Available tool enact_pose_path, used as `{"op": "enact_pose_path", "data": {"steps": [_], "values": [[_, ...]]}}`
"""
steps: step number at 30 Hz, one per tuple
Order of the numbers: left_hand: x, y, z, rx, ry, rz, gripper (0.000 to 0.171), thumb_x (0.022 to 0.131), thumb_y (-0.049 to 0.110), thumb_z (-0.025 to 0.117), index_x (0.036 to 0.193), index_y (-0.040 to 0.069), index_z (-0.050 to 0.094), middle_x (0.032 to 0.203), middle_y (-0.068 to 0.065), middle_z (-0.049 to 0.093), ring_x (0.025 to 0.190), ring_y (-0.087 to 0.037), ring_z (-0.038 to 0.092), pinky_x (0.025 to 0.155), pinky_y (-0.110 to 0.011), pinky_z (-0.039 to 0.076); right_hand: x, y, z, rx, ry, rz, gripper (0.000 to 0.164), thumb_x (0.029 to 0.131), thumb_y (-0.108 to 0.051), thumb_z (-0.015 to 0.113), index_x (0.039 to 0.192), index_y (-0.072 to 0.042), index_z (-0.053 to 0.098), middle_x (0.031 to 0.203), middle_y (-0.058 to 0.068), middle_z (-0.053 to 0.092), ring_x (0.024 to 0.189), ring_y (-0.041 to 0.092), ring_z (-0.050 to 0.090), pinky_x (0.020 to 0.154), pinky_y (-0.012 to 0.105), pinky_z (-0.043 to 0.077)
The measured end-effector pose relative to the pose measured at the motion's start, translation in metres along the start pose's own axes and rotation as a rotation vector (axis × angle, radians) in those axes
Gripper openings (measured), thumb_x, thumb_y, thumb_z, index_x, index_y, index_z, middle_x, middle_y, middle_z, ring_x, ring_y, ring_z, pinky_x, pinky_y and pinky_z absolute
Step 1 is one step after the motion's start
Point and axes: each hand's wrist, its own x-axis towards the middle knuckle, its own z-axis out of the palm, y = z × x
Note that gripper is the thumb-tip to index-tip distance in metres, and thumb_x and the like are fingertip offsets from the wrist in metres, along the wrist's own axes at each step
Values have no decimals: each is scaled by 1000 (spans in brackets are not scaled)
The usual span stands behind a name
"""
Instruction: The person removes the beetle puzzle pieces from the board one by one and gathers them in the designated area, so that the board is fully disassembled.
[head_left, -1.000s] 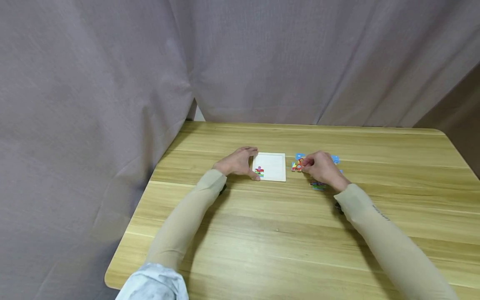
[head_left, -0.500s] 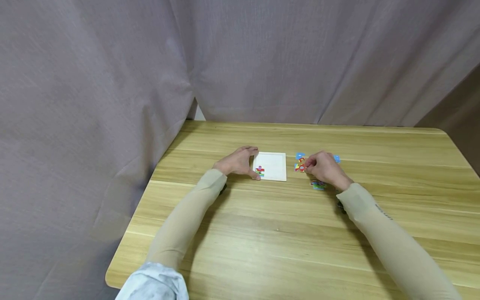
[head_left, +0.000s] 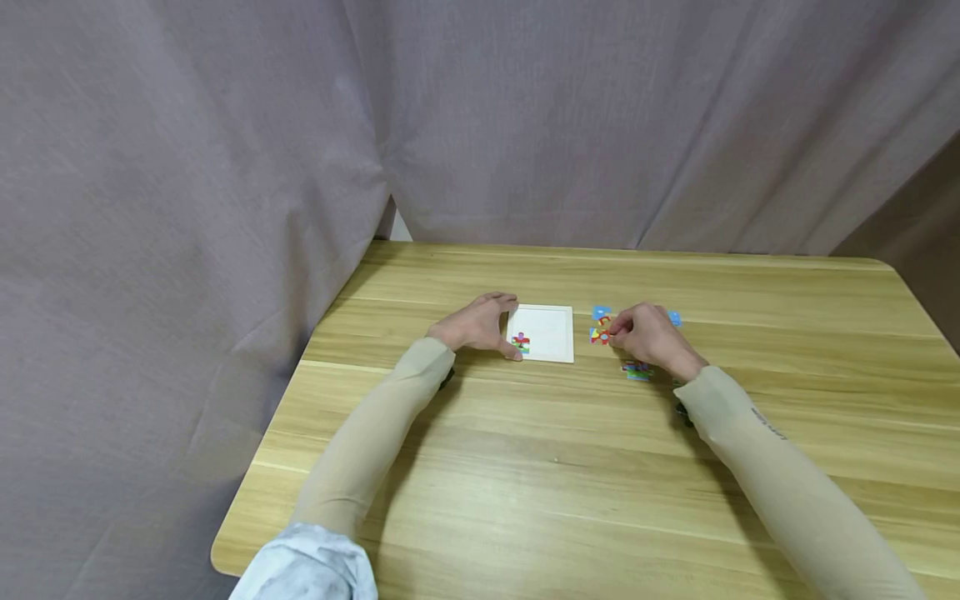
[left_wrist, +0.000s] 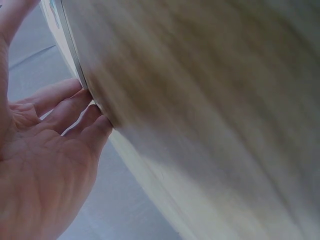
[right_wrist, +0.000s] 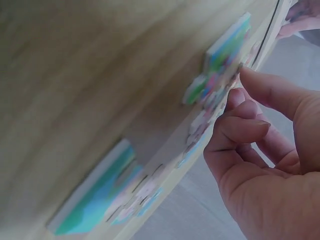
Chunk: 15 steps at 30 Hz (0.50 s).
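My left hand (head_left: 477,324) spans the left side of a square white puzzle tray (head_left: 551,333), thumb at the near corner and fingers at the far one. In the left wrist view its fingertips (left_wrist: 104,122) press the tray's edge. One red and green puzzle piece (head_left: 521,346) sits in the tray's near left corner. To the right, thumb and index finger of my right hand (head_left: 651,335) pinch a red and yellow puzzle piece (head_left: 599,337), low over the table. The right wrist view shows the fingertips meeting, with the piece mostly hidden.
Loose pieces lie around the right hand: a blue one (head_left: 602,312) behind, another blue one (head_left: 675,318) to the right, and a green and purple one (head_left: 637,372) in front. The wooden table (head_left: 525,483) ends at a grey curtain (head_left: 525,125).
The right hand has shifted slightly right with the red and yellow puzzle piece, then stayed nearly still over the last half second. The left hand has kept its place at the tray.
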Motion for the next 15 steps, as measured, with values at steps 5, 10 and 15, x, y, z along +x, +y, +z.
{"op": "enact_pose_path", "data": {"steps": [5, 10, 15], "values": [[0, 1, 0, 5, -1, -2, 111, 85, 53, 91, 171, 10, 35, 184, -4, 25, 173, -30, 18, 142, -49, 22, 2, -8, 1, 10, -14, 0, 10, 96, -8, 74, 98, -1, 80, 86, 8, 77, 76, 15, 61, 72, 26, 49], [0, 2, 1, 12, -2, 9, 112, 84, 53, 92, 170, 8, 36, 184, -5, 25, 173, -31, 17, 141, -52, 23, 4, -23, 8, 68, -49, -21, 13, 99, -7, 73, 104, 4, 79, 89, 11, 75, 72, 14, 61, 65, 22, 50], [-1, 1, 1, 25, 5, 4, 112, 84, 54, 92, 170, 9, 37, 184, -5, 25, 173, -31, 17, 141, -52, 24, 13, -42, 23, 89, -81, -76, 13, 99, -5, 73, 105, 5, 78, 89, 12, 74, 71, 14, 59, 62, 21, 47]]}}
